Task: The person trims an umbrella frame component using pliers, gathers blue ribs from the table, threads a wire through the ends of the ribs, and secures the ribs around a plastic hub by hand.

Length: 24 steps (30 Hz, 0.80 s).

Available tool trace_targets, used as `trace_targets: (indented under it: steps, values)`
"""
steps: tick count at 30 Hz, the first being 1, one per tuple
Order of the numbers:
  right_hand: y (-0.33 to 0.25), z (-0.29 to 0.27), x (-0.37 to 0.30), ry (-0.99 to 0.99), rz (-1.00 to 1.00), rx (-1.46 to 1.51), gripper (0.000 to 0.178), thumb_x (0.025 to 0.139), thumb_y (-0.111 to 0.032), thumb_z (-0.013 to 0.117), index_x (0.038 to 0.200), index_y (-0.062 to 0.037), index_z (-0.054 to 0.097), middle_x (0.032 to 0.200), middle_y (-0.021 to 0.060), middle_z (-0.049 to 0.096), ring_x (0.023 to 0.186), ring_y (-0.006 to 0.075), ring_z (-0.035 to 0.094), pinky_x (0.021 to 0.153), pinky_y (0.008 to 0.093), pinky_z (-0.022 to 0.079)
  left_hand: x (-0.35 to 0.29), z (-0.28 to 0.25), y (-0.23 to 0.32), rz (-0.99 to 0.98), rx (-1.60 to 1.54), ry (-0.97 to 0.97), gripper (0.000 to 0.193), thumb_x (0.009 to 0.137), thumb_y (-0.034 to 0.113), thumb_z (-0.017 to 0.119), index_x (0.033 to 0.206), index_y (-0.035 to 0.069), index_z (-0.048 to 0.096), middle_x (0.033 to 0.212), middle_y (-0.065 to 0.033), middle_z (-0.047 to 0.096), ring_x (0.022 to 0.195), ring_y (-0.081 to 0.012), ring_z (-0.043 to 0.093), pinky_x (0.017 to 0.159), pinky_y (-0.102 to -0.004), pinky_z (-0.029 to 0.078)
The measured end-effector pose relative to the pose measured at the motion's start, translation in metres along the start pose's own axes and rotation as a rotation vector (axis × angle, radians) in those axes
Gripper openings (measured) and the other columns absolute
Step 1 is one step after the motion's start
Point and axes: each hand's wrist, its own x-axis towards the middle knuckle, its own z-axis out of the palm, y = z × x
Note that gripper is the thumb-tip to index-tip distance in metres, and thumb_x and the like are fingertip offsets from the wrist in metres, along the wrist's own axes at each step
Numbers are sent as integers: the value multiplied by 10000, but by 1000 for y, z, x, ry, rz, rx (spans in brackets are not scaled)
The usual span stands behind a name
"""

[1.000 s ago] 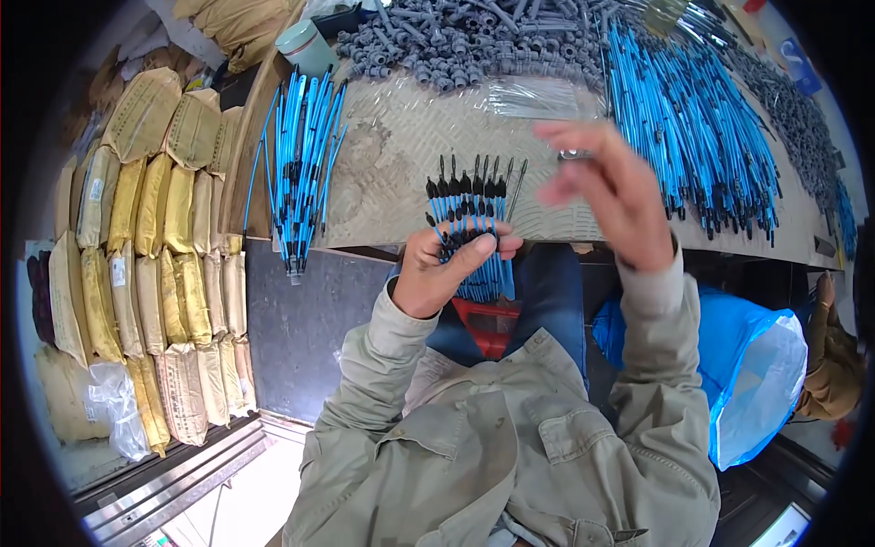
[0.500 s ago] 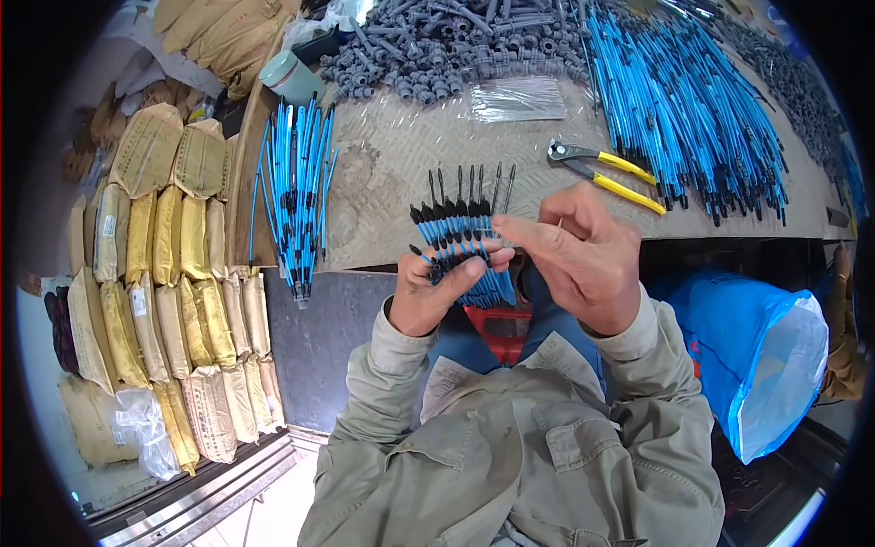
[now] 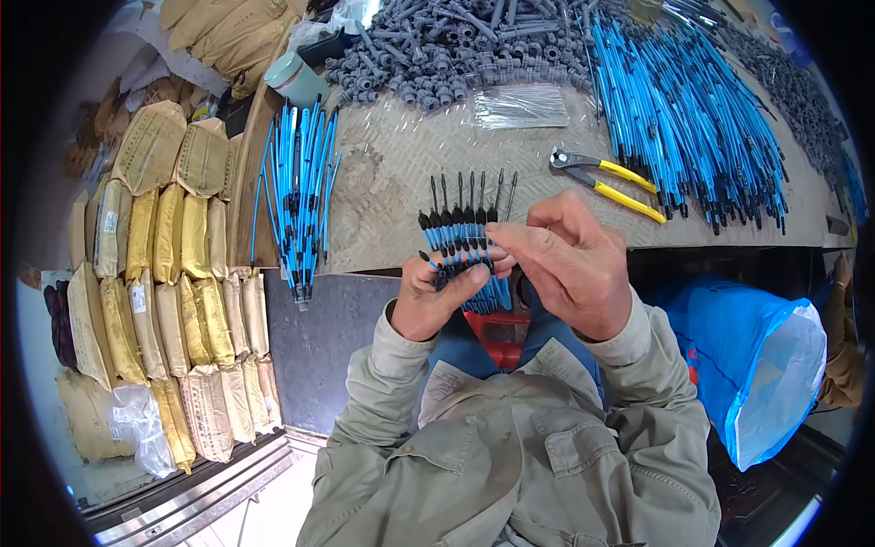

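Observation:
My left hand (image 3: 427,299) is closed around a fanned bundle of thin blue rods (image 3: 495,294) with black fittings. Black sleeves (image 3: 458,217) line the top of the fan, and slender dark metal tips (image 3: 471,187) stick up from them. From the right, my right hand (image 3: 576,264) reaches in with its thumb and forefinger pinched at the fan's right edge, beside the last black sleeve. Whatever sits between those fingertips is too small or too covered to make out. The lower ends of the rods hang below my left hand, over my lap.
On the bench lie yellow-handled pincers (image 3: 609,182), a large pile of blue rods (image 3: 684,118), a smaller bundle (image 3: 301,191), grey plastic fittings (image 3: 456,50) and thin clear sticks (image 3: 519,107). A lidded cup (image 3: 296,80) stands behind. Brown packets (image 3: 155,237) fill the left; a blue bag (image 3: 729,346) hangs open right.
A black sleeve now shows on a rod near the fan's right end that was bare there. My right fingertips have shifted slightly left and down; the bundle stays in my left hand.

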Motion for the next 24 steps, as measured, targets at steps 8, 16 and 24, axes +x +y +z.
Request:
trace_targets:
  steps: [8,16,24]
  values:
    - [6,-1,4,-66,-36,50,288,727,74,610,993,-31,647,818,86,499,616,144,581,520,236,460,2,0,2,0,-38,-1,273,879,71,552,1110,-74,569,1003,-129,634,942,-205,607,872,-331,463]
    - [9,6,3,-47,-43,124,256,739,74,609,980,-4,638,841,87,511,666,147,591,527,239,471,1,-4,0,-1,56,-17,279,877,72,549,1116,-72,566,1006,-121,635,943,-197,606,871,-324,460]
    - [8,0,8,-45,-74,106,249,719,90,609,943,-11,649,831,78,512,638,134,583,521,219,469,1,1,0,30,-96,12,292,899,119,516,1126,-58,566,1004,-111,638,944,-171,596,862,-301,452]
